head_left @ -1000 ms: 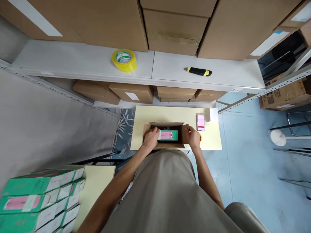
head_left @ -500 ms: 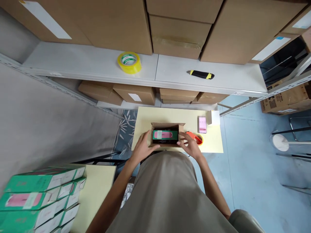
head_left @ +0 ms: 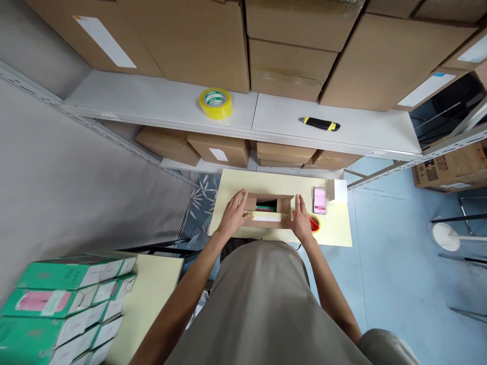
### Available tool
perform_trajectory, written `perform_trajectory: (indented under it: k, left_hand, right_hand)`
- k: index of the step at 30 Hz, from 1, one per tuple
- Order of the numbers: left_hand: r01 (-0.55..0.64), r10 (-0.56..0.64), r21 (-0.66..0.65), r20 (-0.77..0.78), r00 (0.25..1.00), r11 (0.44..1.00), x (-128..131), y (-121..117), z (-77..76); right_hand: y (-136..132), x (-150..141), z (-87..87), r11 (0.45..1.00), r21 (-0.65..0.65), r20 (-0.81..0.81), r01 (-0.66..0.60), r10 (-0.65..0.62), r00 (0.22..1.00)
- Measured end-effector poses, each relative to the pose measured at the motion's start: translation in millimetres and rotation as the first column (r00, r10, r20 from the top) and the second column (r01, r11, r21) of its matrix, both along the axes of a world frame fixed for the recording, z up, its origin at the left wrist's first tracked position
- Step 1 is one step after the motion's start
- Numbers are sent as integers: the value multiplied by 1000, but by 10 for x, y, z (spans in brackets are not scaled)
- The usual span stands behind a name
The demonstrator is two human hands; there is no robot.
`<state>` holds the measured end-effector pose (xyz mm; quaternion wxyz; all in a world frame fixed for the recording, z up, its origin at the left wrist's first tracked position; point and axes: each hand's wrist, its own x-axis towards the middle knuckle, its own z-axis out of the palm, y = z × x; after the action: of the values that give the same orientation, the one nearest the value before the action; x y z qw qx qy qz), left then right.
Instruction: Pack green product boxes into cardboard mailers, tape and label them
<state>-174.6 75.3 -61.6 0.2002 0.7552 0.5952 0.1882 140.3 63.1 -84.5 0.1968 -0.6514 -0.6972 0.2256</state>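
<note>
A small cardboard box (head_left: 249, 222) stands on the cream table in front of me. Its two end flaps are folded inward and the near flap, bearing a white label (head_left: 266, 216), lies over part of the opening. Through the remaining gap a strip of a green box (head_left: 266, 208) shows; the rest of it is hidden. My left hand (head_left: 233, 213) holds the left end, thumb on the near flap and fingers along the side. At the right end my right hand (head_left: 302, 221) holds the box the same way, fingers pointing away from me.
An orange tape dispenser (head_left: 314, 223), a phone (head_left: 319, 199) and a white box (head_left: 338, 190) sit right on the table (head_left: 335, 230). Yellow tape (head_left: 216, 103) and a utility knife (head_left: 319, 123) lie on the shelf (head_left: 279, 114). Green boxes (head_left: 53, 276) are stacked at lower left.
The end flaps and the near flap have been folded in, covering most of the green box. My hands have shifted onto the box's ends. The view has moved slightly.
</note>
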Motion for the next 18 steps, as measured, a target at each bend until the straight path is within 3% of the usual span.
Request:
perform_trajectory:
  k: [3, 5, 8, 12, 15, 18]
  left_hand:
    - [81, -81, -55, 1, 997, 995, -55, -50, -18]
    - [91, -87, -77, 50, 995, 993, -94, -128, -89]
    - [0, 6, -50, 111, 994, 999, -101, -236, -215]
    - [-129, 133, -52, 67, 989, 990, -31, -311, -308]
    - [-115, 116, -38, 30, 993, 993, 4, -342, -337]
    - [-107, 107, 4, 13, 994, 994, 12, -373, -378]
  right_hand:
    - [-1, 14, 33, 990, 44, -53, -133, 135, 989]
    - [-35, -8, 18, 989, 36, -53, -146, 148, 988]
    - [-89, -75, -55, 996, 37, -3, -86, 86, 996]
    - [-132, -18, -164, 992, 95, 60, -87, 82, 995]
    - [-165, 222, -254, 995, 15, 141, 94, -95, 985]
    - [-206, 463, -378, 923, -244, 346, 297, -203, 916]
